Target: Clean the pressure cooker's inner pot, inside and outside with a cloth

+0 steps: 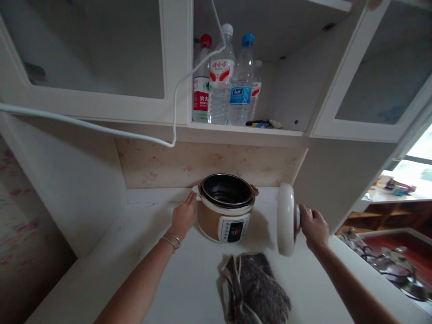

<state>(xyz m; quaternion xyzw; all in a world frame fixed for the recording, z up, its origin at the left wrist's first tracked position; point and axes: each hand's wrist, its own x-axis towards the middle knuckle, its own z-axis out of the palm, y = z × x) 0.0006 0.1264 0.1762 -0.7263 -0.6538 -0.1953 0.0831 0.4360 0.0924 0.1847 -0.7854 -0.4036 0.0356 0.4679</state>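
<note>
An electric pressure cooker (209, 221) with a tan body and a front control panel stands uncovered on the white counter, its dark inner pot (227, 189) showing. My left hand (185, 213) is at the cooker's left side, fingers closed on the white side handle (195, 192). To the right of the cooker, my right hand (313, 225) grips the knob of the white lid (285, 220). The lid is held on edge, apart from the cooker. In front of the cooker lies a crumpled dark grey cloth (258, 288), which neither hand touches.
Overhead, a cabinet shelf (286, 131) holds several plastic bottles (221, 90) and small items. A white cable (135, 135) hangs across the cabinet front. Flowered wall covering (189, 164) lies behind the counter (189, 279). At far right are a lower cabinet and shiny metal items (401, 265).
</note>
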